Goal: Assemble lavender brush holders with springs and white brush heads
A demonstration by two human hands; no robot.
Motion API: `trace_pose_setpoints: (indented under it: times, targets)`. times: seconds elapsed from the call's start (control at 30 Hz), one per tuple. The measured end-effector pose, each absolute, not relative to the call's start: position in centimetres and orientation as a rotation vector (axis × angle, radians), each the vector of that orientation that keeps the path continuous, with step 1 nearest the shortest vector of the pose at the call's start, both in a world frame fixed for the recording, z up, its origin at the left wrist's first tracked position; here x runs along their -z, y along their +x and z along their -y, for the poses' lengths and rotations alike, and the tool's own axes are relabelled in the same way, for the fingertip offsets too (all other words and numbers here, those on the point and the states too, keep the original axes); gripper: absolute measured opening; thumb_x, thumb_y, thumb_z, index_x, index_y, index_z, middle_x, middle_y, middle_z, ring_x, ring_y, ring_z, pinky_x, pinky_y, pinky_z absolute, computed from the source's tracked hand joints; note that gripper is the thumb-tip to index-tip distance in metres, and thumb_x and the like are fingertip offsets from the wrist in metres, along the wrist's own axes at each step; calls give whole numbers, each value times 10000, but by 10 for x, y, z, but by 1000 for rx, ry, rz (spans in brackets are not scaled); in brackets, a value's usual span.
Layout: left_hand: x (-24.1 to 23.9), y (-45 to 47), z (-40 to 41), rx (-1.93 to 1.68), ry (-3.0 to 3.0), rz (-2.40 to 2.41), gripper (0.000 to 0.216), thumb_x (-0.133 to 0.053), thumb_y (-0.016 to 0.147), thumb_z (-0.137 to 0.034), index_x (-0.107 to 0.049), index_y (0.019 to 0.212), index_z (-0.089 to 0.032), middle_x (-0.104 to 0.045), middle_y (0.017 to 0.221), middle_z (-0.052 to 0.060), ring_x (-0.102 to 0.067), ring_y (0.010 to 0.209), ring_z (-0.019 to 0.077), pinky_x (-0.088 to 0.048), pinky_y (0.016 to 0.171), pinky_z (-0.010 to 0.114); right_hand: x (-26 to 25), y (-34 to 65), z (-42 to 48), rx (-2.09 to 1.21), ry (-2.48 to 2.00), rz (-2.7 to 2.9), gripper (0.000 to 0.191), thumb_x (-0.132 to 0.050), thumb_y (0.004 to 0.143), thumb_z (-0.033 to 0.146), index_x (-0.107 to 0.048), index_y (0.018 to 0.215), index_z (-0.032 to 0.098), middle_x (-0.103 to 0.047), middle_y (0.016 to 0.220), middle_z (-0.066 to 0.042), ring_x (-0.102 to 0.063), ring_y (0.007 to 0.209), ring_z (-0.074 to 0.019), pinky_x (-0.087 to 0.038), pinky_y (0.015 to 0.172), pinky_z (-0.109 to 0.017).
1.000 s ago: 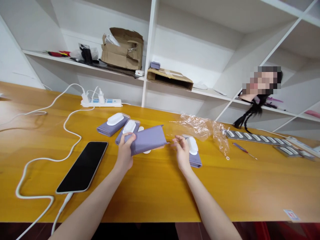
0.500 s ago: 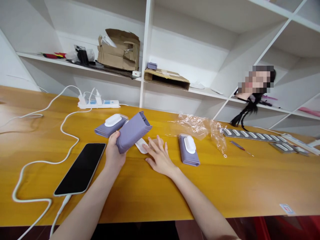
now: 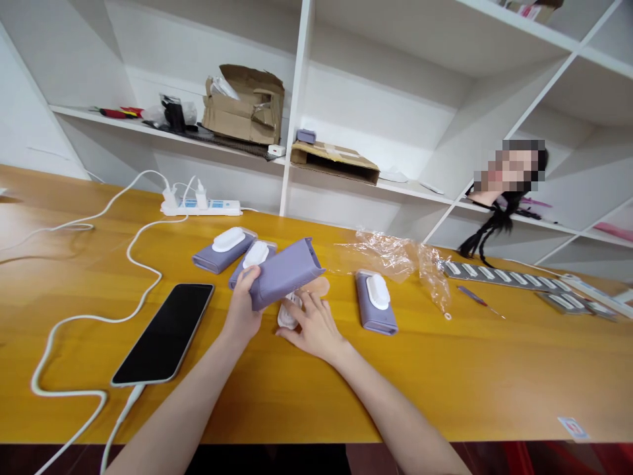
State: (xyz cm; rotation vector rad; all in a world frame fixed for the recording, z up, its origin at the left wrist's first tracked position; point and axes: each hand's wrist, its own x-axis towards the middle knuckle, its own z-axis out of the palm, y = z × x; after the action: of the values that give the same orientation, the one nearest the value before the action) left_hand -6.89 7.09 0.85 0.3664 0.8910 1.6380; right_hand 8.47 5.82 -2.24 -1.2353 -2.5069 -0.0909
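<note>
My left hand point(image 3: 243, 310) is wrapped round a lavender oblong case point(image 3: 287, 270), held tilted above the table with its open, notched end to the upper right. Beneath that case lies a small white oval piece point(image 3: 287, 315), its ridged side showing. The thumb and fingers of my right hand point(image 3: 316, 326) are closed about this white piece. A clear, pinkish plastic cover point(image 3: 317, 285) lies just beyond those fingertips, partly hidden. Two lavender cases with white oval tops, one on the far left point(image 3: 217, 254) and one partly behind my left hand point(image 3: 257, 254), rest nearby.
Another lavender case point(image 3: 376, 303) lies right of my hands. A phone point(image 3: 163, 336) with a white cable is at left, before a power strip point(image 3: 222, 208). Crumpled clear plastic point(image 3: 390, 254), a screwdriver point(image 3: 477, 298) and grey strips point(image 3: 504, 276) lie right. Shelves stand behind.
The held case has swung flatter and lower to the right, uncovering the case behind it. My right fingers have drawn in round the white piece, which now shows its ridged side.
</note>
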Motion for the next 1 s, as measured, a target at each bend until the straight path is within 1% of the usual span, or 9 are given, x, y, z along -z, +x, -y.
trace_pose_setpoints:
  times: [0.2,0.27,0.33,0.43,0.5,0.7,0.8,0.9,1.0]
  targets:
    - [-15,-73,-62,-1405,535,-643,412,-623,615,-128,-537,1003,-236,-594,953,-15,-577,742,119,-492,595,236,25,84,-56,-50,-1223,2495,460,-584,724,543,-566,1036,205,-392,1317,-148,-498,1078,-320,-460,793,-457]
    - [-16,-73,-61,-1412,537,-645,518,-609,587,-62,-502,1049,-271,-598,998,-23,-599,782,120,-514,638,241,25,84,-56,-96,-1227,2474,312,-548,789,404,-555,1030,207,-411,1310,-130,-498,1090,-292,-457,824,-439]
    - [-17,-74,-63,-1436,524,-677,554,-611,596,-53,-478,1074,-302,-600,1025,-29,-620,792,121,-530,654,241,25,85,-56,-148,-1228,2441,304,-512,793,239,-513,1093,193,-414,1320,-124,-481,1120,-261,-441,871,-411]
    - [-17,-75,-67,-1470,487,-727,388,-606,674,-151,-506,1033,-260,-624,985,4,-645,705,123,-521,549,186,24,88,-55,-204,-1239,2439,538,-528,742,177,-385,1261,168,-478,1272,-139,-462,1130,-268,-414,900,-425]
    - [-17,-76,-70,-1496,433,-755,244,-575,718,-218,-541,959,-194,-642,899,37,-643,616,125,-485,448,156,21,89,-55,-213,-1208,2498,593,-535,743,182,-352,1307,177,-551,1187,-126,-467,1109,-268,-402,908,-443]
    - [-21,-78,-72,-1473,281,-815,221,-557,744,-302,-563,910,-156,-638,732,39,-614,497,126,-463,381,168,6,112,-52,-116,-798,2606,506,-515,775,183,-445,1276,201,-604,1132,-78,-488,1094,-228,-421,939,-407]
    - [-21,-79,-72,-1390,234,-828,272,-553,742,-359,-561,926,-159,-629,710,50,-599,475,127,-432,347,168,-1,135,-54,157,-661,2456,448,-551,770,232,-521,1216,252,-613,1151,-76,-485,1144,-288,-397,943,-524]
    - [-20,-79,-73,-1240,236,-841,348,-559,728,-428,-569,937,-150,-623,699,68,-592,475,137,-407,327,173,-4,154,-61,368,-662,2306,342,-609,738,243,-613,1078,284,-631,1129,-54,-373,1251,-382,-288,947,-691]
    - [-17,-76,-74,-1070,227,-864,365,-577,703,-470,-574,918,-174,-622,674,60,-585,471,142,-384,323,174,-2,159,-69,398,-546,2271,382,-618,726,184,-593,1101,254,-609,1175,-75,-425,1219,-369,-335,935,-690]
